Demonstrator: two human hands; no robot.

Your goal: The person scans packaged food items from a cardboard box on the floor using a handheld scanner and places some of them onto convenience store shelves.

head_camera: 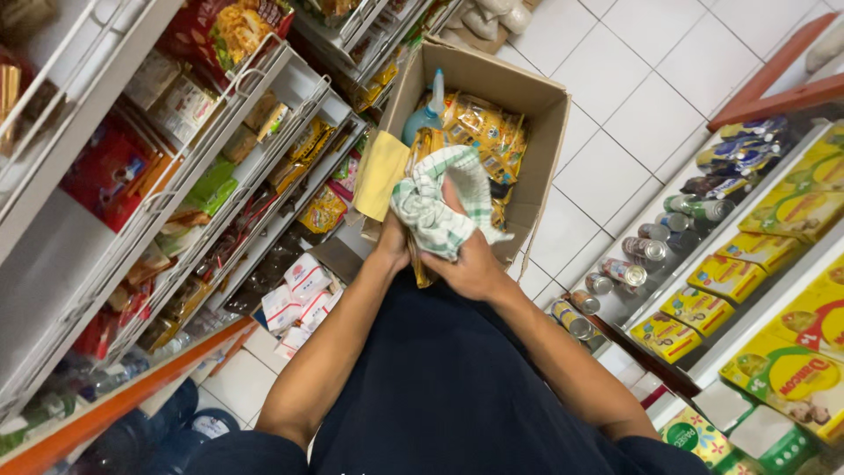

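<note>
My two hands meet in front of my chest over an open cardboard box (547,132). My right hand (475,264) grips a green and white checked cloth (435,207) bunched over it. My left hand (392,243) holds the other side, closed on a thin yellow packet (419,268) that the cloth is pressed against. Most of the packet is hidden by the cloth and my fingers. The box holds several yellow packets (488,132) and a blue spray bottle (426,110). A yellow cloth (381,176) hangs over the box's left wall.
Wire shelves (176,202) full of snack packets line the left side, with white packs (297,295) low down. On the right a shelf (703,369) carries cans (642,249) and yellow boxes (725,277). White floor tiles (651,79) lie beyond the box.
</note>
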